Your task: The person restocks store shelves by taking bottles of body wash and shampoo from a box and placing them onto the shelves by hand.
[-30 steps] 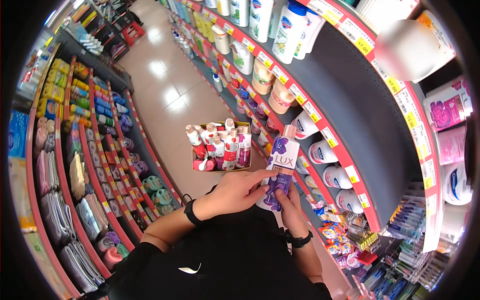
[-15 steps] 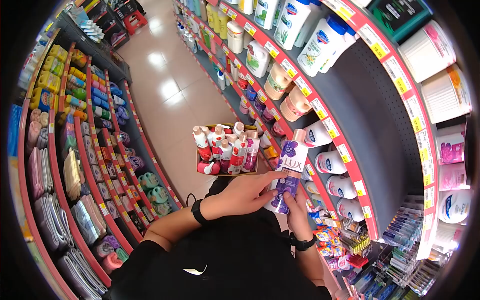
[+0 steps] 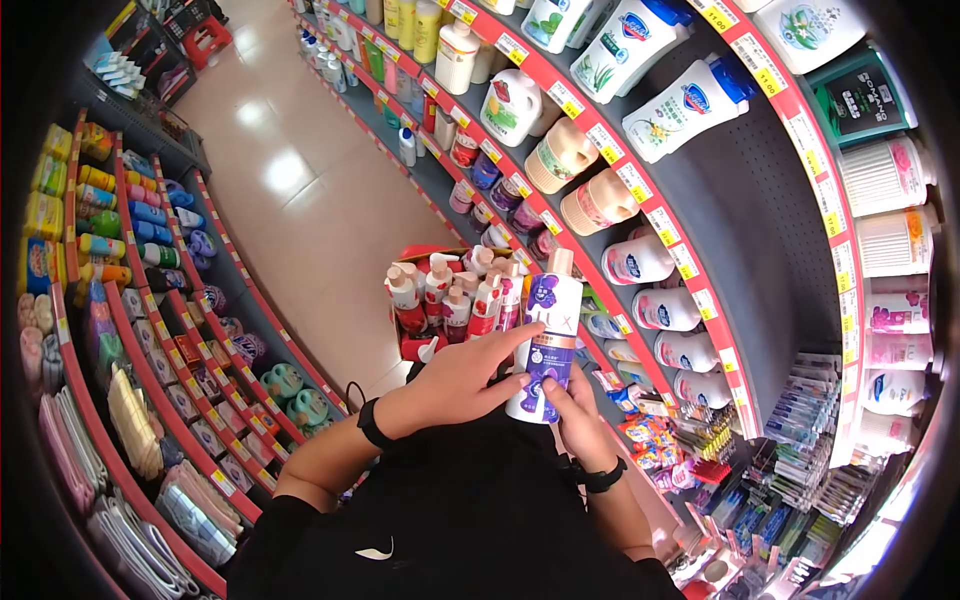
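Left index finger [image 3: 512, 344] straight, right fingers [image 3: 577, 392] curled

A black short-sleeved shirt [image 3: 480, 510] carries a white curved mark [image 3: 375, 552], with two black wristbands [image 3: 372, 424], perhaps watches.

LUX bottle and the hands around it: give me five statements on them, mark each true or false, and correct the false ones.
1. The right hand holds the LUX bottle. True.
2. That bottle is topped in black. False: its cap is pale pinkish-beige.
3. The left hand reaches across to the bottle's front, index finger extended. True.
4. The bottle lies flat on the floor. False: it is held up in the hand, cap end toward the top of the picture.
5. A dark band is on the left wrist and another dark band on the right wrist. True.
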